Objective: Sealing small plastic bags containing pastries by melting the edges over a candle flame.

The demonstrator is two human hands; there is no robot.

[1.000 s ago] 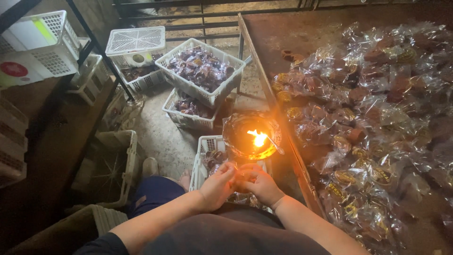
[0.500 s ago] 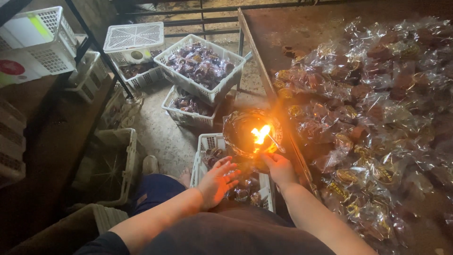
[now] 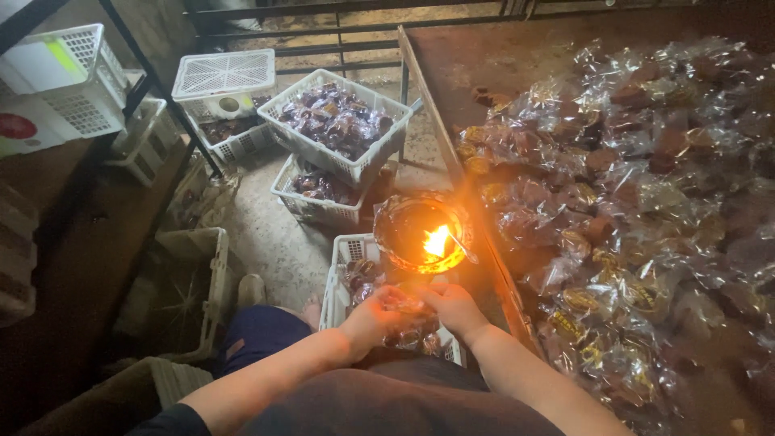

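My left hand (image 3: 370,321) and my right hand (image 3: 454,308) are close together over a white crate (image 3: 340,266), both pinching a small clear-wrapped dark sweet packet (image 3: 406,305). Just beyond the hands a round bowl (image 3: 420,234) holds a burning flame (image 3: 437,241). To the right lies a large pile of wrapped packets (image 3: 638,218) on a brown table (image 3: 492,60). The crate under my hands holds several wrapped packets.
White crates of wrapped sweets (image 3: 335,121) are stacked on the concrete floor ahead, with an upturned crate (image 3: 226,74) behind them. Empty white baskets (image 3: 69,81) sit on a dark shelf frame at left. Another crate (image 3: 194,282) stands by my left knee.
My right hand went up to the flame half a second ago and has come back down to meet the left hand on the packet.
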